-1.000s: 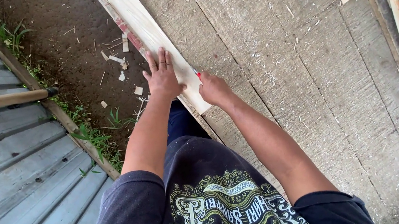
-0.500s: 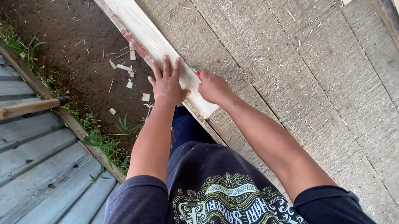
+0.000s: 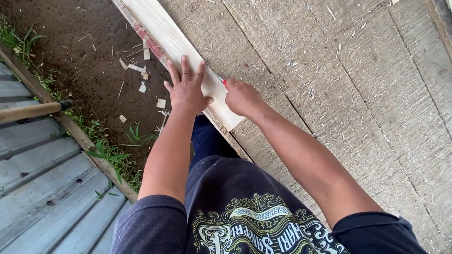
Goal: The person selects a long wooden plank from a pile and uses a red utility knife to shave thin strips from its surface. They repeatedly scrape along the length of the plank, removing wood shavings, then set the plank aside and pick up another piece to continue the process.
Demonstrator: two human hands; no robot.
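Keep your left hand (image 3: 186, 89), fingers spread flat, pressing the plank (image 3: 171, 42) down while your right hand (image 3: 241, 97), closed round a red marker (image 3: 224, 82), draws steadily along its edge.

The left hand (image 3: 186, 89) has slid slightly further up the pale plank (image 3: 161, 32).

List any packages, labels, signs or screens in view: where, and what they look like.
No packages, signs or screens.
Printed emblem: on the person's dark shirt, bottom centre; ornate scrollwork in cream and yellow-green.
Red strip: along the left edge of the pale plank under the left hand; whether it is a label is unclear.
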